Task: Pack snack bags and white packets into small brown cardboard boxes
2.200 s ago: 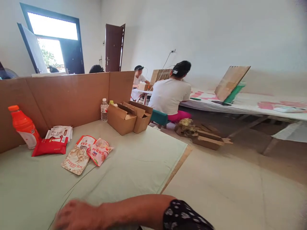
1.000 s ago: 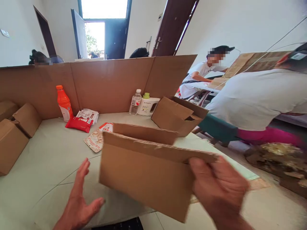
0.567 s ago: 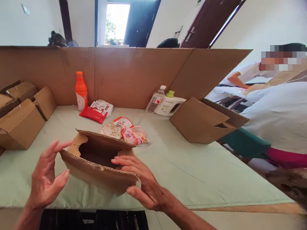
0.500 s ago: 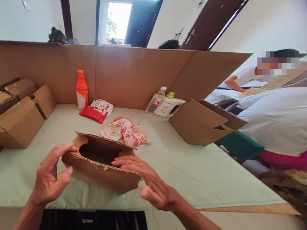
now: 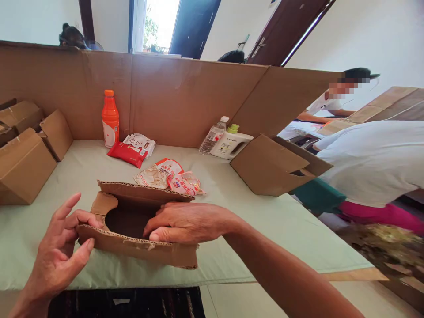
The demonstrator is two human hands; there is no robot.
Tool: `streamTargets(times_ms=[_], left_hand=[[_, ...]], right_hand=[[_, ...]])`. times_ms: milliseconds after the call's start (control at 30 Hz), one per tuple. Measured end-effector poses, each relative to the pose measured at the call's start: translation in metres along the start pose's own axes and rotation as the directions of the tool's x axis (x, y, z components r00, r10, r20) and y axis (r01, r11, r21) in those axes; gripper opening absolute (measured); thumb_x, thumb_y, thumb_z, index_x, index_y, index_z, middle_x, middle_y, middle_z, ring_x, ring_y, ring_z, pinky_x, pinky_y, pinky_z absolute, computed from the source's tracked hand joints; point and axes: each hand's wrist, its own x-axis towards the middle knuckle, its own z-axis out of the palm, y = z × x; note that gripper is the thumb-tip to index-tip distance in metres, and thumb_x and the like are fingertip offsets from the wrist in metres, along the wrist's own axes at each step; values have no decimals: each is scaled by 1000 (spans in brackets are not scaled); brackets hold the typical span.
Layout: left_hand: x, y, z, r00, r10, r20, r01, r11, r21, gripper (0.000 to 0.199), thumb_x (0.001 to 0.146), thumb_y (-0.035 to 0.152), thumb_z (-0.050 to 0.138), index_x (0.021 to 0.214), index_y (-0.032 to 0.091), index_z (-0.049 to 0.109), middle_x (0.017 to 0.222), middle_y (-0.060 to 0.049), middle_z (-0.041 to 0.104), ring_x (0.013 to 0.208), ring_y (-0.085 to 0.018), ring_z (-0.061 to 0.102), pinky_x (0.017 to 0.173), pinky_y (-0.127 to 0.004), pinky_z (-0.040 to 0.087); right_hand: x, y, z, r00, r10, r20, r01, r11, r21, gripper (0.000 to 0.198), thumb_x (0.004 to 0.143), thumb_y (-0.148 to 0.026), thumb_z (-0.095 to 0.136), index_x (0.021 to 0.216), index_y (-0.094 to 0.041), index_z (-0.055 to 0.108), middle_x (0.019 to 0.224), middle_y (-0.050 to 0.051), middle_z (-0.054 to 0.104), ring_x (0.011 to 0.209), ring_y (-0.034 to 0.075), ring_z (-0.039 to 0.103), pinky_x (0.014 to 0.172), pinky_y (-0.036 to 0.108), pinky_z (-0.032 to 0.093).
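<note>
A brown cardboard box [image 5: 145, 255] stands with its top opening facing up near the table's front edge, its long flaps raised. My left hand [image 5: 61, 247] is at the box's left end, thumb against the near flap and bent fingers on the corner from the other side, the index finger lifted. Across the right end reaches my right hand [image 5: 185, 223], its fingers stretched down into the opening and its thumb along the near edge. The fingertips inside and the box's dark interior are partly hidden. Just behind the box lie a pink snack packet [image 5: 184, 183] and a cream-coloured packet [image 5: 155, 174].
Farther back are an orange bottle [image 5: 110, 119], a red packet [image 5: 127, 154], a clear bottle [image 5: 212, 138] and a white jug [image 5: 228, 145]. Cardboard boxes stand left [image 5: 28, 165] and right [image 5: 261, 165]. A cardboard partition [image 5: 185, 97] runs behind. A person in white [image 5: 371, 159] bends at the right.
My right hand has moved over the box's right end and deeper into the opening. My left hand has closed onto the left corner. The near flap tips further outward.
</note>
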Motion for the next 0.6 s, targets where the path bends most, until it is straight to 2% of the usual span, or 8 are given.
streamTargets(times_ms=[100, 167, 233, 300, 400, 500, 600], left_hand=[[3, 0, -5, 1000, 10, 22, -12, 997, 77, 49, 96, 23, 57, 143, 33, 49, 92, 2, 67, 94, -16, 72, 84, -27, 60], [7, -1, -10, 991, 105, 85, -116, 984, 137, 36, 93, 18, 60, 127, 30, 60, 92, 2, 70, 93, -15, 73, 84, -25, 60], [11, 0, -13, 958, 228, 173, -253, 957, 139, 26, 91, 11, 59, 109, 29, 65, 92, 1, 72, 94, -16, 73, 86, -26, 60], [15, 2, -16, 923, 307, 231, -339, 934, 116, 25, 88, 5, 58, 99, 27, 64, 91, 1, 72, 97, -17, 72, 88, -29, 61], [19, 6, -17, 901, 344, 265, -384, 916, 117, 28, 85, 2, 56, 95, 27, 62, 88, 1, 71, 103, -19, 71, 90, -32, 61], [21, 9, -19, 885, 351, 306, -407, 902, 142, 29, 85, 1, 55, 96, 27, 61, 88, 2, 71, 108, -18, 70, 90, -29, 60], [21, 15, -28, 859, 324, 396, -425, 883, 199, 28, 85, 3, 54, 97, 28, 60, 106, 0, 74, 116, -18, 67, 97, -30, 58]], right_hand=[[-12, -18, -6, 994, 91, -64, -100, 981, -166, 31, 103, -37, 51, 110, -19, 76, 89, 5, 76, 79, 20, 68, 68, 30, 47], [-29, -26, -4, 982, 108, -154, -144, 958, -246, 27, 101, -35, 54, 109, -20, 75, 80, 5, 72, 75, 20, 65, 65, 30, 45], [-49, -29, 3, 963, 88, -254, -158, 949, -271, 27, 102, -32, 52, 110, -20, 74, 78, 5, 70, 75, 20, 65, 67, 31, 47], [-70, -25, 16, 921, 85, -379, -188, 952, -243, 32, 105, -34, 46, 112, -21, 74, 83, 7, 73, 79, 20, 66, 73, 33, 51], [-93, -14, 40, 857, 94, -506, -202, 966, -163, 43, 105, -48, 42, 114, -21, 74, 99, 11, 76, 94, 23, 69, 84, 36, 55], [-105, -3, 62, 835, 48, -549, -146, 980, -137, 60, 96, -68, 46, 120, -19, 73, 120, 16, 73, 119, 29, 64, 100, 43, 52], [-109, 2, 75, 827, 24, -562, -133, 979, -153, 61, 91, -69, 56, 122, -18, 72, 128, 18, 70, 131, 32, 57, 105, 47, 49]])
